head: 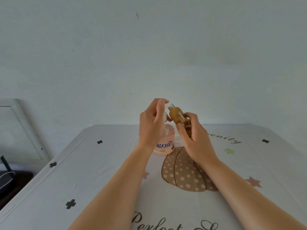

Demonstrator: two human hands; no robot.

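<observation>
Head view: the right hand [196, 140] grips a small amber bottle [177, 116] by its lower half, fingers [191, 116] curled round it, just above and right of the pink bottle [166, 143] standing on the table [99, 171]. The amber bottle tilts, its uncapped neck pointing up and left. The left hand [151, 127] hovers over the pink bottle's top, its curled fingertips just beside the amber neck; whether they pinch anything I cannot tell.
</observation>
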